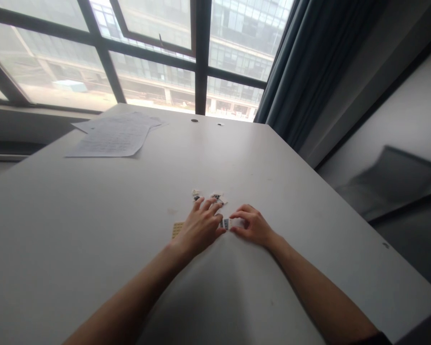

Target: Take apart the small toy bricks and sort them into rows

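Note:
A small flat grey-and-white piece [226,224] lies at the tabletop between my two hands; its exact kind is too small to make out. My left hand [202,222] has its thumb and index finger closed at the piece's left end, while its other fingers stretch forward. From the other side, my right hand [252,225] pinches the right end between thumb and fingertips. Just beyond my left fingertips are small white and black bits [218,197] and another little cluster of pale bits [196,192]. A yellow sheet with rows of dark marks [177,229] is partly hidden by my left hand.
The white table [294,201] spreads out around my hands. Several printed papers [111,139] overlap at its far left. Two round holes [194,120] sit near the far edge, before the windows. A dark curtain [301,67] hangs at the right.

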The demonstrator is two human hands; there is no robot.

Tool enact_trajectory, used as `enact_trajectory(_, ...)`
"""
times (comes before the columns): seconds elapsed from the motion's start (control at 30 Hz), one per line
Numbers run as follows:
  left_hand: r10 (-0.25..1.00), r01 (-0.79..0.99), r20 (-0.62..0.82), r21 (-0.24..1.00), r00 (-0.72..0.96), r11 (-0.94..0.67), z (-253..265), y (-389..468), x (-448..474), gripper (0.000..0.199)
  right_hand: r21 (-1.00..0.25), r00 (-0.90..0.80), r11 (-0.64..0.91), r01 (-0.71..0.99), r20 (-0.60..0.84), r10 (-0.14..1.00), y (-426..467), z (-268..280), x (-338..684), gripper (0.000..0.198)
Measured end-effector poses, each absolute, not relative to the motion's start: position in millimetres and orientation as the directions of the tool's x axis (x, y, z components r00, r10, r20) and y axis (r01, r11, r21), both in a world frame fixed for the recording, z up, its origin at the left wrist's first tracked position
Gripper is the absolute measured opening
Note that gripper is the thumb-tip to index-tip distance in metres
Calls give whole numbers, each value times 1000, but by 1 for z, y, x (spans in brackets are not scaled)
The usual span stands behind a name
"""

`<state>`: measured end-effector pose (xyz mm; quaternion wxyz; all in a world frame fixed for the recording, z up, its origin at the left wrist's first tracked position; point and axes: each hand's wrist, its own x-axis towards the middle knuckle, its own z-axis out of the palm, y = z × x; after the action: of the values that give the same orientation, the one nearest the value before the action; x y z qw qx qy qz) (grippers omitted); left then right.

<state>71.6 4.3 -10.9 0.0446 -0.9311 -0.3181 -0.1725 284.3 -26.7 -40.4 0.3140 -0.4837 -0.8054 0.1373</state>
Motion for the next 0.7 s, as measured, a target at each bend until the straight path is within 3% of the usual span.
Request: enact_trajectory(0.7, 604, 619, 319, 62, 731, -783, -22, 8, 74, 21, -469, -376, 516, 717, 363, 853, -27, -41, 282, 20)
